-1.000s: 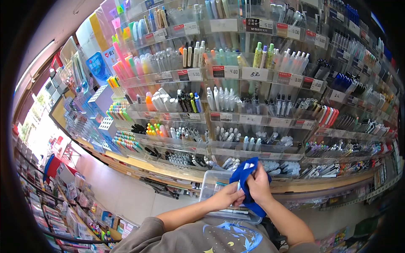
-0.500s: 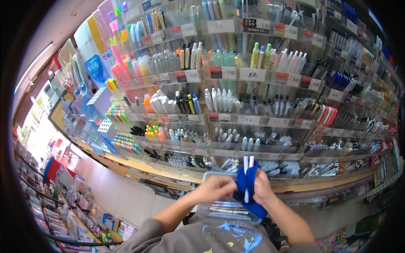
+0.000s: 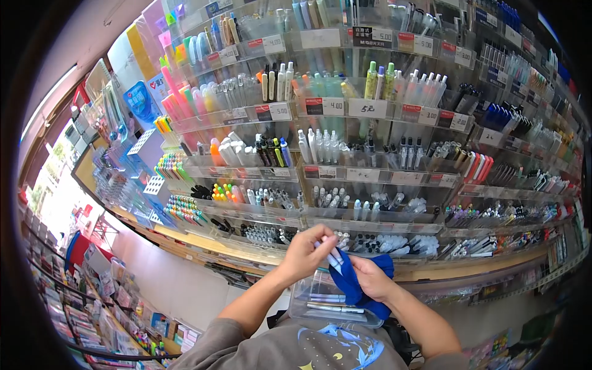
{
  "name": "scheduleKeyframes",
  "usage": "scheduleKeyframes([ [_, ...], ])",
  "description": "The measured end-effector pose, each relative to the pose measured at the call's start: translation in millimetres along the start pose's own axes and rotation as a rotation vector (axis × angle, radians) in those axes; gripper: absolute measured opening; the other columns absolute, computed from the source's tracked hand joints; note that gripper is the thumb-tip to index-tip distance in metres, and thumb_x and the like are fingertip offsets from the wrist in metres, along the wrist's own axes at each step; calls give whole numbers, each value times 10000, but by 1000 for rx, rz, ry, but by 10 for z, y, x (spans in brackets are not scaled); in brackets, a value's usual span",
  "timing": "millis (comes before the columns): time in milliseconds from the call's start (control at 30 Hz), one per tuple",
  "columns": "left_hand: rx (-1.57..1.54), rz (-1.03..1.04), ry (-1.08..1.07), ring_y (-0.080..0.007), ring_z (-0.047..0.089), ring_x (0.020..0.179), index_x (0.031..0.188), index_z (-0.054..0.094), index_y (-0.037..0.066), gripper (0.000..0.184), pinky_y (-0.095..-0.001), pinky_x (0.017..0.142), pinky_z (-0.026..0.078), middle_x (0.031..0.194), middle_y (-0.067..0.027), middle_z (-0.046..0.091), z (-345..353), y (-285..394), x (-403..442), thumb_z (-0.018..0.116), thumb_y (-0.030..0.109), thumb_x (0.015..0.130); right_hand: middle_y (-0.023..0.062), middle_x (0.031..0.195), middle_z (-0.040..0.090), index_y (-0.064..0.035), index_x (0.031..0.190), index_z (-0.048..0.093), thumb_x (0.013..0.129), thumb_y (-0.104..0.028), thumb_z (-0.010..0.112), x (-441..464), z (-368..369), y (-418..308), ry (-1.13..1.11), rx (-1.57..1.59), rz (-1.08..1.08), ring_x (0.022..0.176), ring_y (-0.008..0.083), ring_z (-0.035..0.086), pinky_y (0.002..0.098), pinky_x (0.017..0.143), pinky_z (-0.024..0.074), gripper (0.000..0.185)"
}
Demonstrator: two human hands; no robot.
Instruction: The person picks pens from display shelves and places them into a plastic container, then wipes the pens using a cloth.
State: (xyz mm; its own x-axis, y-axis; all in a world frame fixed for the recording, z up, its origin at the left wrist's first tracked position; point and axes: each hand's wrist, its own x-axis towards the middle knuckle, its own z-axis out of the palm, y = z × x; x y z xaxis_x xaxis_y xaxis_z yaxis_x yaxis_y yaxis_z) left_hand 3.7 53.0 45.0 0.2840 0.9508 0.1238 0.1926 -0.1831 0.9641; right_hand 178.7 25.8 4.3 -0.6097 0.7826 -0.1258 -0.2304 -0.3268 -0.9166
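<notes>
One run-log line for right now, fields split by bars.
left hand: grips pens | right hand: holds blue cloth against them | clear box below: more pens inside

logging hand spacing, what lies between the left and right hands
Blue cloth and white pens, between left hand and right hand, head view.

We see a pale, glossy tiled floor (image 3: 160,265), clear plastic tiered display shelves (image 3: 246,169) and bright daylight at the far left.
</notes>
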Motion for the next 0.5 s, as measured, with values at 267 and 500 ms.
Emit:
scheduleKeyframes([
  [267, 28, 115, 282, -37, 477, 580, 783, 510, 30, 113, -188, 518, 371, 621, 9, 539, -367, 58, 35, 520, 113, 860, -22, 883, 545, -33, 1127, 494, 918, -170, 446, 19, 7, 37, -31, -43, 34, 735, 28, 479, 157, 646, 400, 255],
  [500, 154, 138, 295, -66, 470, 516, 757, 507, 15, 136, -231, 475, 378, 560, -32, 518, -70, 50, -13, 544, 114, 843, -58, 799, 479, -14, 1111, 499, 920, -159, 444, 33, 11, 124, -7, -118, -9, 673, 8, 399, 157, 580, 357, 246],
])
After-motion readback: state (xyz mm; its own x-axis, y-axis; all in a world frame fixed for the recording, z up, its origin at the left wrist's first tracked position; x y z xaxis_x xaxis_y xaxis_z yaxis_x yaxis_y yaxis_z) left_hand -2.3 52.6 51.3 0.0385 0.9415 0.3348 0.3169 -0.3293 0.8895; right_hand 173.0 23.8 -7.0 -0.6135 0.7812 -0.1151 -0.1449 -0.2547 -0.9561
